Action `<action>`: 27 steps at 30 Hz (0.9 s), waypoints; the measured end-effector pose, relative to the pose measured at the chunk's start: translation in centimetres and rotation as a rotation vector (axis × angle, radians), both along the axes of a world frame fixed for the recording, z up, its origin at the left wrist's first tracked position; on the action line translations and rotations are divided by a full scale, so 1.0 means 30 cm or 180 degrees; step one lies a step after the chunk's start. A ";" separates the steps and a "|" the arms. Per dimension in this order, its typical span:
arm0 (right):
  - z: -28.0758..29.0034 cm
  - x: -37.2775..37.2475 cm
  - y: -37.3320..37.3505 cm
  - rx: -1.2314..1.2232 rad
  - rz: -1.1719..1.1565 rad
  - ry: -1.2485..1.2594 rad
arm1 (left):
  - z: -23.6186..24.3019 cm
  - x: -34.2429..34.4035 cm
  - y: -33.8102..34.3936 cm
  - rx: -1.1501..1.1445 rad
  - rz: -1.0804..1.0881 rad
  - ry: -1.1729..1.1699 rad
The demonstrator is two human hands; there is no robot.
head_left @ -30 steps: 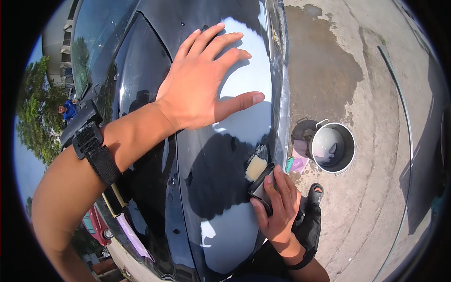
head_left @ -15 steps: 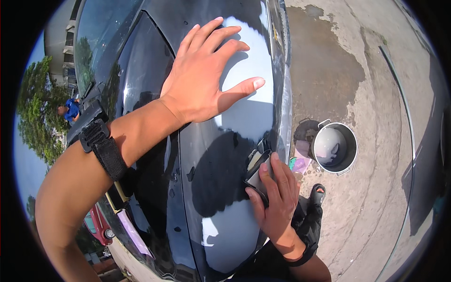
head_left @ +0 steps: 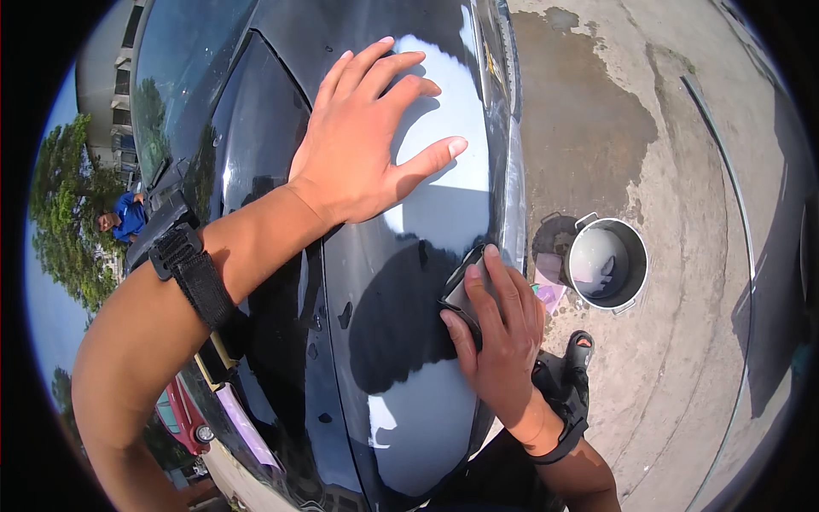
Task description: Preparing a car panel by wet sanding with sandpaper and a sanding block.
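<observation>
My left hand (head_left: 363,136) lies on the dark car body panel (head_left: 363,256), fingers spread apart, partly over a pale patch (head_left: 448,94) in the finish. It holds nothing. Below and right of it, my right hand (head_left: 503,333) is closed over a dark grey sanding block (head_left: 461,299), pressing it flat against the panel near its right edge. The block's underside is hidden. My own shadow darkens the panel beside the block, and a second pale patch (head_left: 426,427) shows nearer to me.
On the concrete right of the car stands a metal pot (head_left: 607,263) with cloudy liquid and something dark in it. Pinkish sheets (head_left: 548,286) lie beside it. My sandalled foot (head_left: 578,348) is just below. A long thin strip (head_left: 725,162) runs along the ground. A person in blue (head_left: 130,218) is far left.
My right hand and the block have slid a little up and left along the panel, covering a small pale item that showed beside the block. My left hand stays spread on the panel.
</observation>
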State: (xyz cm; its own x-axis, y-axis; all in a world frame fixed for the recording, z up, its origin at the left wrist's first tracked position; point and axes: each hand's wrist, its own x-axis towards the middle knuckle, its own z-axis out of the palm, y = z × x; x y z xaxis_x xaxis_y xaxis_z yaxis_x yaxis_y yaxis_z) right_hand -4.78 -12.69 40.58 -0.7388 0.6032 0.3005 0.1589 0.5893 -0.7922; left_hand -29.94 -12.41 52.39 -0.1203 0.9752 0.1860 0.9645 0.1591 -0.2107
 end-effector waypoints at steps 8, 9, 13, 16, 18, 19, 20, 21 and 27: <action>0.002 0.014 -0.002 0.0007 -0.0009 -0.0045 | 0.004 0.012 -0.002 -0.0062 -0.0004 -0.0071; -0.007 0.028 -0.007 0.0009 0.0013 -0.0059 | 0.001 0.016 0.000 -0.0060 0.0018 -0.0085; -0.031 0.114 -0.084 -0.0110 -0.0196 0.0069 | 0.004 0.025 0.003 -0.0081 -0.0049 -0.0093; 0.002 0.025 -0.017 0.0017 -0.0080 -0.0110 | -0.004 0.010 0.000 -0.0090 -0.0021 -0.0141; -0.020 0.030 -0.017 -0.0025 -0.0124 -0.0032 | -0.012 0.010 0.008 -0.0048 0.0002 -0.0138; -0.034 0.015 -0.022 -0.0093 -0.0164 0.0102 | -0.008 0.001 0.008 -0.0064 0.0015 -0.0098; -0.025 0.050 -0.061 -0.0182 -0.0162 0.0055 | 0.006 -0.005 0.004 -0.0075 0.0003 -0.0083; -0.010 0.087 -0.093 -0.0206 -0.0142 0.0095 | 0.019 -0.005 -0.004 -0.0098 0.0023 -0.0042; 0.003 -0.006 -0.006 0.0038 -0.0112 -0.0047 | -0.005 0.008 -0.002 0.0132 0.0075 -0.0554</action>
State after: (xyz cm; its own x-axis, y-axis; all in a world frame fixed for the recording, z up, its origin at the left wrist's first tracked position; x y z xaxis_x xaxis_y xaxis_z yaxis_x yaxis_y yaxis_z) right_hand -4.98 -12.86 40.68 -0.7216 0.6253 0.2971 0.1913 0.5925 -0.7825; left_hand -29.71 -12.48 52.23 -0.1769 0.9636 0.2005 0.9817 0.1872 -0.0337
